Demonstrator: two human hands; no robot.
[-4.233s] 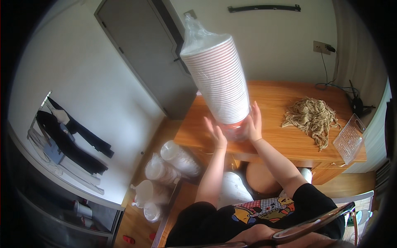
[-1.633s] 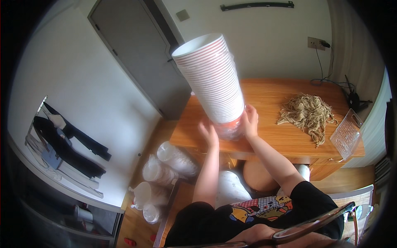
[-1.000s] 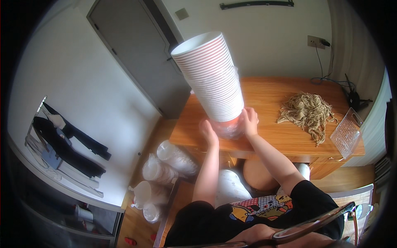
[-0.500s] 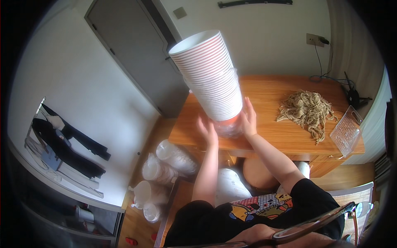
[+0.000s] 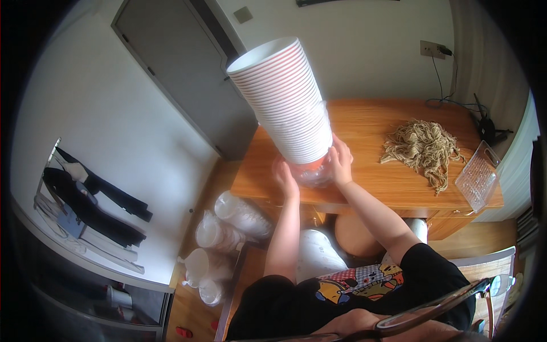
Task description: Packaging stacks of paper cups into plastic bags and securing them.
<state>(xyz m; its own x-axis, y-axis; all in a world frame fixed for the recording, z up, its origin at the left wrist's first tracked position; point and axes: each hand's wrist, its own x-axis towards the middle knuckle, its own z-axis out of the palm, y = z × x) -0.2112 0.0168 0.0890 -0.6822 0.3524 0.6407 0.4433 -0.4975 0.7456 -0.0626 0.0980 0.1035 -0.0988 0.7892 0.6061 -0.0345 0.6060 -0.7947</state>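
Both hands — left hand [image 5: 285, 175], right hand [image 5: 341, 162] — clasp the foot of a tall stack of white bowls [image 5: 283, 100], fingers spread around its clear plastic sleeve [image 5: 312, 172]. Since earlier, the sleeve has slipped off the top — now bunched low on the wooden table [image 5: 393, 185].

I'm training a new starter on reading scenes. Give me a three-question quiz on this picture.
1. True or false: both hands grip the base of the bowl stack.
2. What lies on the desk right of the stack? A) twine bundle B) laptop C) book
3. The clear tray sits near the desk's ____ edge.

Key: 1 true: left hand, right hand. 2 A. 3 right.
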